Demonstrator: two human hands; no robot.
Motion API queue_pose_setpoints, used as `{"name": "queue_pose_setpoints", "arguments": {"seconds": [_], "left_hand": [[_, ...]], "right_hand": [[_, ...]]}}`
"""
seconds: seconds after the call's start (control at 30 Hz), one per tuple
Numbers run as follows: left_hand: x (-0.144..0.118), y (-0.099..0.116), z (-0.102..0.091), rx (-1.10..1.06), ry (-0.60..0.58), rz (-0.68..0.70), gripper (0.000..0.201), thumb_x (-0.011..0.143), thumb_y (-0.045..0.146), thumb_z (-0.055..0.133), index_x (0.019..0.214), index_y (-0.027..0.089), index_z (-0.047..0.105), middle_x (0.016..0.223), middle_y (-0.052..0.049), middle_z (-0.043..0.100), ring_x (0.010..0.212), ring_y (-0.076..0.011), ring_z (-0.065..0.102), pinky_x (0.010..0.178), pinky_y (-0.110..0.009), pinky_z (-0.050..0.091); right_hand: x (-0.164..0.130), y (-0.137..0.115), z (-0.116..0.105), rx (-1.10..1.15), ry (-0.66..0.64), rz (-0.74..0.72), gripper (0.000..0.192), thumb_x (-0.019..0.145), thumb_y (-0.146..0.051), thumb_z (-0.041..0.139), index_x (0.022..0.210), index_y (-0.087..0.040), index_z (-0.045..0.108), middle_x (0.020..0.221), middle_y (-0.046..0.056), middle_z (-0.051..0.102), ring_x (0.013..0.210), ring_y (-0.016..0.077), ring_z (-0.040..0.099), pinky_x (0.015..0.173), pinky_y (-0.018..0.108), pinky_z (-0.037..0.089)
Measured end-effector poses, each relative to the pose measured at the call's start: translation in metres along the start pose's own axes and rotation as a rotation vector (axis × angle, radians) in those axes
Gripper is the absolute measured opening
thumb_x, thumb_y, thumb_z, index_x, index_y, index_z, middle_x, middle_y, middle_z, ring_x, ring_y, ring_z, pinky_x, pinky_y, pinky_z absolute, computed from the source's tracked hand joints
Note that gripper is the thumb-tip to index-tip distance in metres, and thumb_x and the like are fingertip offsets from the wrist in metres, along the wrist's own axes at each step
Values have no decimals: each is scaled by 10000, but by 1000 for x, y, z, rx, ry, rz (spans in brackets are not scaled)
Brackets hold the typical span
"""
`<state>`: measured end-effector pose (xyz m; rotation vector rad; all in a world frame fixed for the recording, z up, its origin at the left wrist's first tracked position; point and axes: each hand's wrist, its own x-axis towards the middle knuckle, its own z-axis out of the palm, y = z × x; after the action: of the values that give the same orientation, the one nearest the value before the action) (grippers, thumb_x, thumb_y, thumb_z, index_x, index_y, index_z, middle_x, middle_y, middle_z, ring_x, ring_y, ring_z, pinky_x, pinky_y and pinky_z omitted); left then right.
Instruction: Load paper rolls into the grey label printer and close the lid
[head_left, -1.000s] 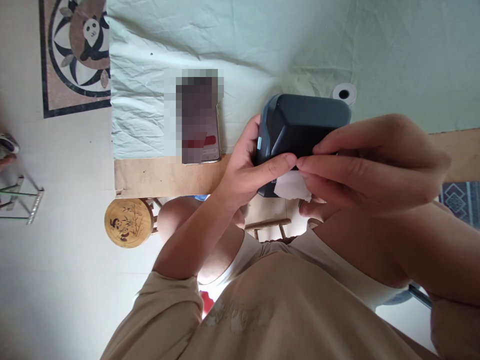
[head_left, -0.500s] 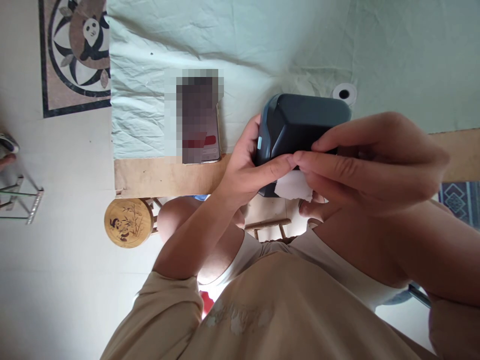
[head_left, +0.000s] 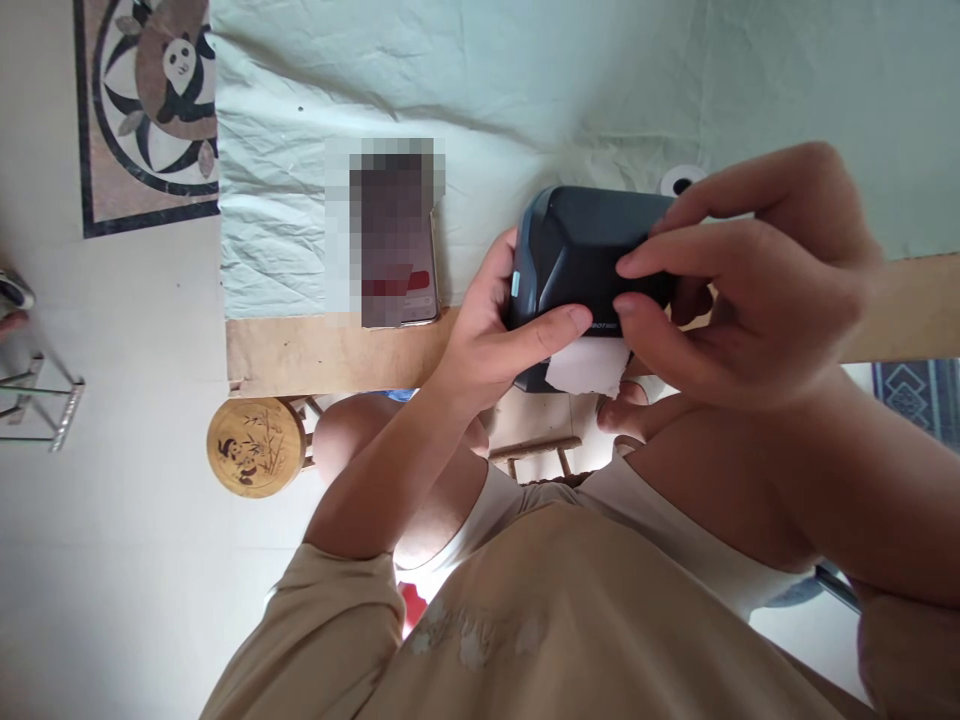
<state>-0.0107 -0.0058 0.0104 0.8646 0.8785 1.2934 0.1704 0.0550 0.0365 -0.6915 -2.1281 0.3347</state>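
A dark, boxy portable label printer is held up at the table's front edge. My left hand wraps round its left end, the thumb lying across the top and the fingers underneath. A torn-edged strip of white paper sticks out of the side facing me. My right hand is over the printer's right end with thumb and fingers apart; whether its fingertips touch the casing I cannot tell. Behind that hand, a white paper roll with a dark core lies partly hidden on the cloth.
A phone, mostly blurred out, lies left of the printer on a pale green tablecloth. The bare wooden table edge runs along the front. A round wooden stool with a panda picture stands below at the left.
My right hand has lifted up and away from the paper strip and my left thumb, its fingers spreading. Lettering on the printer's front edge now shows. The left hand keeps its hold.
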Motion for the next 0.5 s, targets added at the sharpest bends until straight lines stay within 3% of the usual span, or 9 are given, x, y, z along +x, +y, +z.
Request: {"name": "queue_pose_setpoints", "arguments": {"seconds": [0.1, 0.27, 0.37, 0.5], "left_hand": [[0, -1, 3, -2, 2, 39, 455, 742, 418, 783, 1137, 284, 602, 1023, 1, 649, 1010, -167, 651, 885, -279, 555], [3, -3, 7, -106, 34, 28, 422, 886, 606, 517, 1081, 253, 641, 1094, -48, 682, 1191, -214, 629, 945, -308, 566], [4, -4, 5, -130, 119, -41, 431, 886, 629, 503, 1004, 246, 661, 1069, -47, 702, 1280, -221, 590, 992, -315, 562], [5, -5, 2, -112, 143, -43, 401, 885, 610, 533, 999, 248, 664, 1065, -26, 702, 1323, -221, 566, 1020, -321, 554]], "right_hand": [[-1, 4, -2, -62, -22, -213, 282, 754, -176, 673, 1032, -164, 625, 1022, 102, 596, 871, 148, 620, 658, 322, 574], [1, 1, -2, -53, -12, -141, 213, 779, -167, 644, 990, -159, 620, 1006, 98, 580, 743, 89, 544, 554, 282, 496], [2, -1, -1, -58, -4, -58, 179, 824, -211, 617, 998, -175, 602, 999, 68, 572, 614, 19, 405, 492, 236, 423], [3, 2, -2, -51, -63, 20, 295, 842, -302, 601, 1098, -159, 577, 1028, 91, 535, 790, 75, 515, 477, 190, 406]]}}
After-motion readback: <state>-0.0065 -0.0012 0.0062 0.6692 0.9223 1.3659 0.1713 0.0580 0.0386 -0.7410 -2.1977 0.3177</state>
